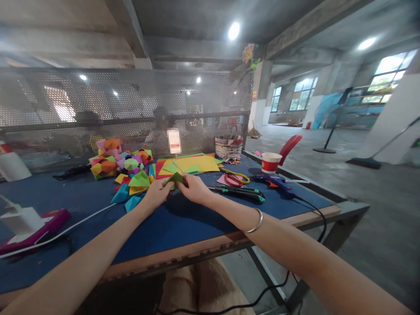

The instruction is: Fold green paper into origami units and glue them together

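A small piece of green paper is held between both hands above the blue table mat. My left hand pinches its left side, and my right hand, with a silver bangle on the wrist, pinches its right side. Folded green, yellow and blue paper pieces lie just left of my left hand. Behind the hands is a stack of coloured paper sheets. To the right of my right hand lies a green and black utility knife, with yellow-handled scissors beyond it.
Folded paper balls sit at the back left by the mesh partition. A power strip with a white cable is at the left. On the right are a glue gun, a paper cup and a woven basket.
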A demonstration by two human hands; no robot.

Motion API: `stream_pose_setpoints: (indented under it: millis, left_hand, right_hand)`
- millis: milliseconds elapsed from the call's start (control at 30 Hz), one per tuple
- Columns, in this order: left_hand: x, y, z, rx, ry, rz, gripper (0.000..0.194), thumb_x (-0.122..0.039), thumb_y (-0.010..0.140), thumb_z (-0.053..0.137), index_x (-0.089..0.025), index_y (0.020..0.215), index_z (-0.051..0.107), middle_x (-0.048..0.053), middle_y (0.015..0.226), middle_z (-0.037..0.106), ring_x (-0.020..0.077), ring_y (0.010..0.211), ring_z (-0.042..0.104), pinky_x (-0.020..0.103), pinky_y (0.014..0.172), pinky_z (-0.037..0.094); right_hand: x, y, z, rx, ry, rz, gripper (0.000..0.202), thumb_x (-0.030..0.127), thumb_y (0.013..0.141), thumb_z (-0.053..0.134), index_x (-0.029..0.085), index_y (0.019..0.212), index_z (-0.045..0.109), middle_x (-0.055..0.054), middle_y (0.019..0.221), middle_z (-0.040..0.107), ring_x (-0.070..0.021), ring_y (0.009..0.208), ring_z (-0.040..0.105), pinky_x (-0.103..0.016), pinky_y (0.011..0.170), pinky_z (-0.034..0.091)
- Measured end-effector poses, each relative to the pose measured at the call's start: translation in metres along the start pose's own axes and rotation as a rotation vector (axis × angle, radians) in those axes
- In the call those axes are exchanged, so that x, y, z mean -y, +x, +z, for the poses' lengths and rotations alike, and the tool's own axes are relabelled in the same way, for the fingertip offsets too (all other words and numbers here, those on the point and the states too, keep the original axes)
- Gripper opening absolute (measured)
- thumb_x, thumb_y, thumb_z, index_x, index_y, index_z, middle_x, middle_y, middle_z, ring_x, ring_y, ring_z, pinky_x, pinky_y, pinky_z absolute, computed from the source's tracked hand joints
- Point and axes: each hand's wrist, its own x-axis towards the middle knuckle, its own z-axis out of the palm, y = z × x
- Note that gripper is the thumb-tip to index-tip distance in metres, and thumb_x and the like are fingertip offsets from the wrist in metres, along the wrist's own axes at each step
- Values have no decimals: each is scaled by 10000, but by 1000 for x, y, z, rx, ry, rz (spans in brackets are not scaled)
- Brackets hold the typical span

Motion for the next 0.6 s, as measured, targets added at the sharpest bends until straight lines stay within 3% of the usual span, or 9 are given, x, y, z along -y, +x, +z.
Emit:
stream_pose_setpoints:
  millis: [200,433,600]
  left_hand:
    - [-5,-4,1,22,54,-72,270,-385,1033,671,-150,1168,677,51,1055,718,172,828,710,334,723,626]
    - [-4,-2,-3,-40,-1,-41,281,-378,1019,689,-152,1187,683,63,1128,717,205,919,719,374,788,631]
    - [1,1,0,-69,-52,-30,277,-387,1028,676,-154,1178,681,56,1092,719,189,871,717,349,749,631]
  right_hand:
    - [1,0,0,23,-42,20,283,367,1036,667,152,1219,677,-78,1173,712,-211,995,714,-415,876,623]
    - [0,-2,0,12,-54,-19,272,371,1034,667,151,1194,681,-72,1144,713,-203,970,712,-403,862,620]
    - [0,-3,0,-27,-45,-57,268,376,1036,662,152,1182,681,-69,1132,712,-199,960,707,-400,859,615]
